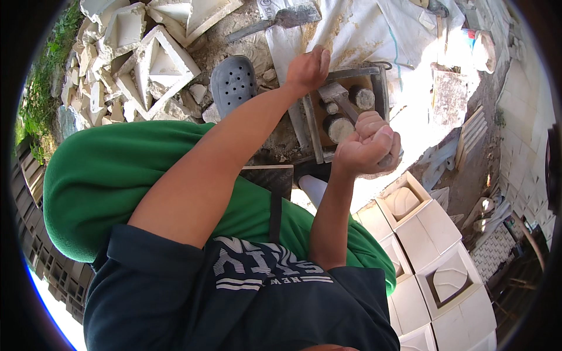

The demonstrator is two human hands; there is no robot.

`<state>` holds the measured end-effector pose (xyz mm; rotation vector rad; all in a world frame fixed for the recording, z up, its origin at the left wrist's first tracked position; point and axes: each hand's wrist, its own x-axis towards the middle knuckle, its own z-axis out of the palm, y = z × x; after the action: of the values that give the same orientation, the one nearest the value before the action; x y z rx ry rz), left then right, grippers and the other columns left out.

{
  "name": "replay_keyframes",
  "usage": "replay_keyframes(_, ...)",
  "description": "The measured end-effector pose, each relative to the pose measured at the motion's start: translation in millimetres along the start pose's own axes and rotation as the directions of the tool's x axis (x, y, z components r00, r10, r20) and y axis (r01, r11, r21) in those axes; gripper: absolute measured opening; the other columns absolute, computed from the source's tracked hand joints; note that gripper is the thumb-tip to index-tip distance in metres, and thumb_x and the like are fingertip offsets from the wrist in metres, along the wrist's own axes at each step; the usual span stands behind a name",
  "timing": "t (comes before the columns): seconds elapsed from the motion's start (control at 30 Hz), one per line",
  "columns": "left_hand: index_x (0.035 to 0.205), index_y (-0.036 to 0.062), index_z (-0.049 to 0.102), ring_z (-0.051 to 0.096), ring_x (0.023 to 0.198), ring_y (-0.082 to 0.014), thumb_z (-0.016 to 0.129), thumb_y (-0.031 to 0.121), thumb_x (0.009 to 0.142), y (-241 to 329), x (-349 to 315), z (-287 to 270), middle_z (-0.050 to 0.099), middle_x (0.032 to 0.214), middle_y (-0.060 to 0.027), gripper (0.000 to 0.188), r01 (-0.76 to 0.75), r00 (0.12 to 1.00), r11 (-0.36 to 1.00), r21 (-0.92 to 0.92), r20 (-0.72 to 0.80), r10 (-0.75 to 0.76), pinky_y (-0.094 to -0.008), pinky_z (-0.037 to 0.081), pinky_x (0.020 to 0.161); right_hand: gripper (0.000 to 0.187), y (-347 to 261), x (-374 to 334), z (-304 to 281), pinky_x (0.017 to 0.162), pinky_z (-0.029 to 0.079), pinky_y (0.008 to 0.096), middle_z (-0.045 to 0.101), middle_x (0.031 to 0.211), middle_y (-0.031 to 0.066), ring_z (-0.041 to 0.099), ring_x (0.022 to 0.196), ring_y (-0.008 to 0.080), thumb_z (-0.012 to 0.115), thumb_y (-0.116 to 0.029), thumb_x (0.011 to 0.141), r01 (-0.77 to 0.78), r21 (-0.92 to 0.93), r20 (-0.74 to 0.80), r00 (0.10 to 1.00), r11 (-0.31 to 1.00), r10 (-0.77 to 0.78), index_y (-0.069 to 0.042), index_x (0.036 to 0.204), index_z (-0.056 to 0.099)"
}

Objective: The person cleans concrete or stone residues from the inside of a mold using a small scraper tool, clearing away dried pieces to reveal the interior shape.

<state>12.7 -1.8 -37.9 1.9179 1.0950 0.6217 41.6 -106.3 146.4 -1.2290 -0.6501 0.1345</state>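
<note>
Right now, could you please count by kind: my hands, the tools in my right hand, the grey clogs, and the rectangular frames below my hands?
Left hand and right hand: 2
Held tool: 1
Grey clog: 1
Rectangular frame: 1
Total: 5

cylinders [339,129] are standing inside a box frame [354,74] at the centre, while a scraper [346,106] in the right hand [369,146] is extending over them and the left hand [307,72] is hovering near the frame's far left corner. a clog [233,86] is resting left of the frame, with broken castings [167,64] lying farther left and a trowel [298,16] lying beyond, partly on a sheet [351,26]. hollow blocks [430,231] are sitting in rows at the near right, slats [470,130] lying behind them.
</note>
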Motion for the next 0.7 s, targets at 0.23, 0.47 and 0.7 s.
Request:
replay_keyframes(0.23, 0.103, 0.0058, 0.056, 0.064, 0.067, -0.046, 0.043, 0.032, 0.103, 11, 2, -11, 0.065, 0.068, -0.0232, 0.029, 0.067, 0.998, 0.998, 0.014, -0.001, -0.067, -0.0569, 0.05, 0.062, 0.035, -2, 7, 8, 0.047, 0.033, 0.0293, 0.037, 0.05, 0.0019, 0.032, 0.045, 0.0121, 0.046, -0.003, 0.09, -0.082, -0.071, 0.009, 0.997, 0.994, 0.083, -0.004, 0.057, 0.035)
replay_keyframes(0.47, 0.102, 0.0066, 0.055, 0.063, 0.066, -0.0463, 0.044, 0.032, 0.102, -1, 4, -4, 0.065, 0.07, -0.0232, 0.028, 0.016, 1.0, 1.0, 0.024, -0.017, -0.016, -0.0578, 0.049, 0.061, 0.035, -12, 1, -8, 0.049, 0.035, 0.0291, 0.039, 0.051, 0.0005, 0.04, 0.048, 0.0139, 0.048, -0.009, 0.092, -0.05, 0.013, 0.066, 0.997, 0.999, 0.049, 0.001, 0.058, 0.043)
replay_keyframes(0.7, 0.1, 0.007, 0.054, 0.063, 0.068, -0.0466, 0.044, 0.033, 0.102, 6, -1, -5, 0.065, 0.07, -0.0231, 0.028, 0.062, 0.998, 0.997, 0.042, -0.008, -0.062, -0.0579, 0.049, 0.064, 0.028, -9, 9, -22, 0.045, 0.03, 0.0294, 0.042, 0.051, 0.0012, 0.035, 0.045, 0.0106, 0.055, -0.007, 0.083, -0.196, 0.078, 0.212, 0.961, 0.978, 0.176, 0.004, 0.059, 0.047)
